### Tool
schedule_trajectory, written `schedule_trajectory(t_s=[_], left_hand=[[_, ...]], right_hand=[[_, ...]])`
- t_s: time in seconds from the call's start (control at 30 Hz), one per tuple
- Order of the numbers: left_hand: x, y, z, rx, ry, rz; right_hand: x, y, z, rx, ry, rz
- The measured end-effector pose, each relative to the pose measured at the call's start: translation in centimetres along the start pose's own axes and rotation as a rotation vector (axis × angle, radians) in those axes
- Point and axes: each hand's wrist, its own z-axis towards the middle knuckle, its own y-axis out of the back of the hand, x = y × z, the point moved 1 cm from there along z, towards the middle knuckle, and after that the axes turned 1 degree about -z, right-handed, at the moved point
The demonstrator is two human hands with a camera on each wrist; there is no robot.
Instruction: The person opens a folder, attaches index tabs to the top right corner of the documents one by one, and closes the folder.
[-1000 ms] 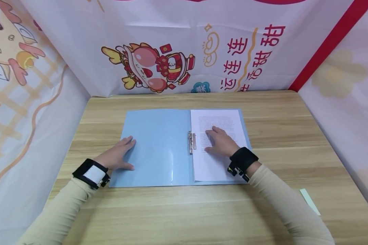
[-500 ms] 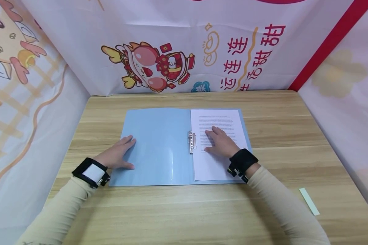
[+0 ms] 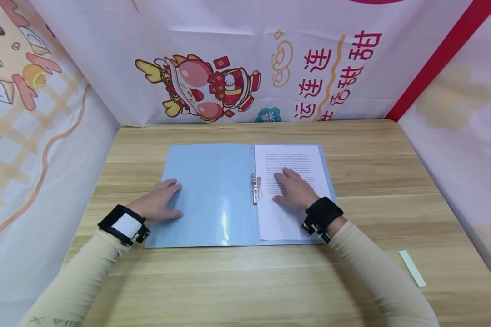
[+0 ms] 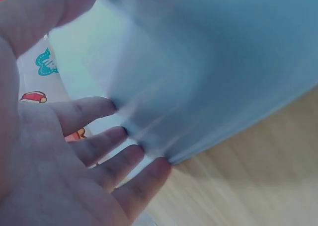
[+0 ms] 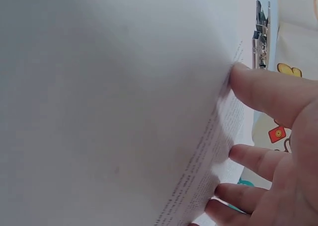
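Note:
A light blue file folder (image 3: 204, 195) lies spread out on the wooden table, with a metal clip (image 3: 255, 189) near its spine. On its right half sits a stack of printed white paper (image 3: 286, 225). My left hand (image 3: 160, 201) is at the left cover's outer edge, thumb and fingers spread. In the left wrist view the fingertips (image 4: 156, 166) touch the blue cover (image 4: 238, 72). My right hand (image 3: 296, 190) rests on the printed sheet with spread fingers. In the right wrist view its thumb and fingertips touch the paper (image 5: 124, 112).
A pale green strip (image 3: 412, 268) lies on the table (image 3: 245, 290) at the lower right. White cloth with cartoon prints (image 3: 200, 86) hangs behind the table and along both sides. Both wrists wear black straps (image 3: 124, 225).
My left hand's thumb has shifted slightly up and to the right on the cover, and the glare there has brightened and shifted a little. The right hand stays on the paper.

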Motion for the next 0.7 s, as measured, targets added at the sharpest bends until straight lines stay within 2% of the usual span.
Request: schedule_trajectory(t_s=[0.17, 0.33, 0.47, 0.7], left_hand=[[-0.8, 0.5, 1.0, -0.044, 0.06, 0.067], [-2.1, 1.1, 2.0, -0.064, 0.107, 0.093], [-3.6, 1.8, 2.7, -0.094, 0.106, 0.098], [-7.2, 2.7, 4.4, -0.092, 0.043, 0.16]], right_hand=[[0.5, 0.4, 0.1, 0.001, -0.014, -0.003], [1.0, 0.5, 0.0, -0.003, -0.019, 0.008], [1.3, 0.4, 0.2, -0.017, -0.016, 0.0], [1.9, 0.8, 0.2, -0.028, -0.02, -0.029]])
